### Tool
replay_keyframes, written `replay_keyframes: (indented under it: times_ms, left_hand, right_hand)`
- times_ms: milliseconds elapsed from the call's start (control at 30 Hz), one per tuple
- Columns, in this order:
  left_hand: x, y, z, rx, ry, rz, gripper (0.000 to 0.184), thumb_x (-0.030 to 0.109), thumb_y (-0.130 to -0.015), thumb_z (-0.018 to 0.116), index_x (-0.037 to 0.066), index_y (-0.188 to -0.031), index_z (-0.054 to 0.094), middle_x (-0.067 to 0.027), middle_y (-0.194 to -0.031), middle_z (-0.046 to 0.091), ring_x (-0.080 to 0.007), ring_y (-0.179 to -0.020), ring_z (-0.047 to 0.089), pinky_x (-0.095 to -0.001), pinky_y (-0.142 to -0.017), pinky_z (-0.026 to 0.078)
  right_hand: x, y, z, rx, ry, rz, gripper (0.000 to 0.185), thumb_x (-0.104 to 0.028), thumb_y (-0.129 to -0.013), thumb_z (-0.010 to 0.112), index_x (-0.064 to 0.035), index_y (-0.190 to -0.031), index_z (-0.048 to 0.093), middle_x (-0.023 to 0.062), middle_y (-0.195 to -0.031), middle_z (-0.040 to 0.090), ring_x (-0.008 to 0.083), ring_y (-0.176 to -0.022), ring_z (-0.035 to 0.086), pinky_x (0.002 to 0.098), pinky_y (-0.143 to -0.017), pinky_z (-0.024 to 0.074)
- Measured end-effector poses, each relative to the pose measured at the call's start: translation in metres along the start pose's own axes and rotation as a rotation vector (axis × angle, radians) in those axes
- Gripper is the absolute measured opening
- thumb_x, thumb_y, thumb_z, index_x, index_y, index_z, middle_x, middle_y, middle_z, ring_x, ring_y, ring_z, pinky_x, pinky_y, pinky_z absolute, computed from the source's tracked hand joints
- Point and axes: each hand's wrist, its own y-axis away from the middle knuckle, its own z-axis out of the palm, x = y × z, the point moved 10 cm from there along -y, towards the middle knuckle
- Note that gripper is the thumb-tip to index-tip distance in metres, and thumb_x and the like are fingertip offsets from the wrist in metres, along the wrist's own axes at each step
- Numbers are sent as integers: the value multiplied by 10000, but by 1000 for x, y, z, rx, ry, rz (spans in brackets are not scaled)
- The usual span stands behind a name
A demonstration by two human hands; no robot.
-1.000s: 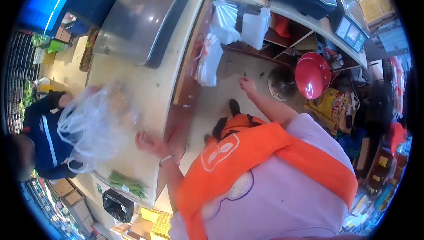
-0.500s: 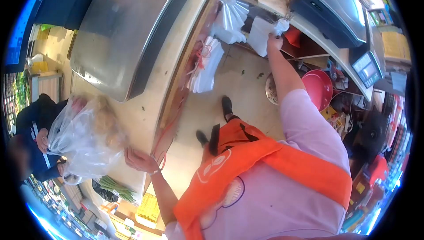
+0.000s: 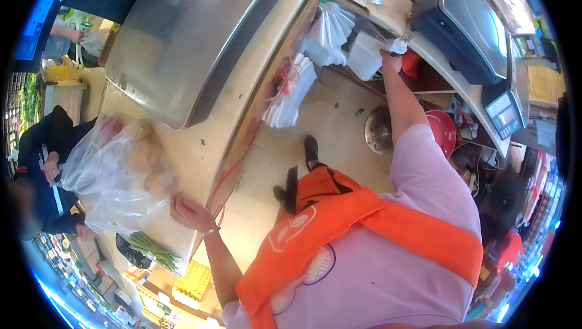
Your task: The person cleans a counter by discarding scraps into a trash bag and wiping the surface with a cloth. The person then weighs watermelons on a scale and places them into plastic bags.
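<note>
My left hand (image 3: 189, 213) is at the counter's edge beside a clear plastic bag (image 3: 121, 177) with yellowish and reddish items inside; its fingers are bent and whether they touch the bag is unclear. Green stalks (image 3: 153, 250) lie below that bag on the counter (image 3: 200, 153). Out to the right, my right hand (image 3: 391, 61) is closed at the top of a hanging stack of white plastic bags (image 3: 366, 55), its fingertips partly hidden. Two more bundles of white bags (image 3: 327, 33) (image 3: 292, 89) hang along the counter side.
A person in dark clothes (image 3: 51, 168) stands across the counter. A large metal-topped machine (image 3: 188, 38) sits on it. Right are another machine (image 3: 461, 26), a keypad device (image 3: 504, 114), a red basin (image 3: 441, 132) and a metal bowl (image 3: 378, 130) on the floor.
My right arm has reached up and right to the hanging white bags and its hand has closed there. My left hand has shifted slightly left, nearer the clear bag. The view has turned.
</note>
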Motion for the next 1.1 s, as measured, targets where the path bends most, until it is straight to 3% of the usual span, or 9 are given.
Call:
replay_keyframes:
  times_ms: [367, 467, 567, 767, 833, 900, 933, 1033, 1100]
  left_hand:
    - [5, -4, -1, -19, -36, -6, 217, 144, -896, 443, 24, -957, 613, -143, -1017, 598, -332, -943, 546, -446, -811, 403]
    - [5, -3, -2, -12, -31, -3, 209, 136, -895, 447, 27, -953, 615, -142, -1018, 599, -331, -942, 547, -444, -812, 404]
    - [2, -2, -1, -3, -23, 2, 201, 124, -895, 448, 33, -954, 617, -140, -1017, 599, -330, -940, 548, -444, -813, 404]
    - [0, -2, -2, 11, -16, -11, 193, 142, -883, 471, 41, -963, 615, -143, -1032, 597, -332, -960, 544, -441, -822, 408]
    - [-6, 5, 1, 24, 1, -5, 196, 153, -877, 480, 41, -975, 607, -152, -1043, 593, -334, -974, 541, -444, -832, 408]
    - [-11, 10, -2, 64, 17, 46, 209, 147, -862, 498, 43, -1024, 579, -169, -1053, 585, -347, -987, 534, -470, -845, 399]
    - [-8, 13, -6, 91, 12, 75, 242, 138, -837, 525, 45, -1057, 563, -175, -1060, 579, -357, -1001, 524, -489, -854, 388]
    - [-16, 16, -2, -21, 72, -20, 278, 151, -778, 573, 57, -1040, 565, -175, -1118, 539, -348, -1065, 482, -481, -909, 356]
    - [-14, 13, -7, 26, 212, 17, 252, 149, -754, 597, 83, -997, 582, -151, -1122, 534, -345, -1069, 470, -484, -895, 361]
  right_hand:
    - [-21, 23, -12, -4, 166, -177, 406, -339, -698, 697, -69, -995, 639, 163, -926, 654, 338, -895, 616, 408, -815, 465]
    - [-12, 22, -17, -15, 273, -180, 341, -339, -721, 657, -121, -982, 666, 125, -957, 659, 317, -907, 617, 401, -819, 465]
    - [11, 16, -19, -27, 86, -156, 305, -329, -737, 647, -119, -958, 674, 117, -896, 670, 301, -862, 632, 393, -800, 472]
    - [-14, 65, -44, -102, 48, -235, 282, -337, -755, 635, -95, -896, 669, 114, -795, 671, 282, -793, 642, 389, -733, 483]
    - [-22, 112, -4, -326, 119, -488, 244, -273, -785, 610, -48, -873, 645, 140, -764, 654, 282, -745, 637, 380, -683, 477]
    - [-39, 236, 29, -849, 72, -703, 218, -228, -793, 605, -24, -867, 628, 133, -719, 635, 226, -644, 604, 361, -636, 464]
    - [-48, 302, 25, -944, 163, -828, 190, -207, -798, 602, -25, -852, 625, 133, -702, 621, 200, -626, 585, 347, -619, 461]
    - [-75, 464, -10, -1391, 73, -851, 175, -185, -776, 651, -21, -827, 618, 115, -680, 606, 155, -610, 568, 322, -588, 454]
    - [-101, 534, -40, -1472, 99, -995, 160, -139, -758, 676, -3, -800, 603, 72, -657, 586, 126, -591, 530, 289, -571, 442]
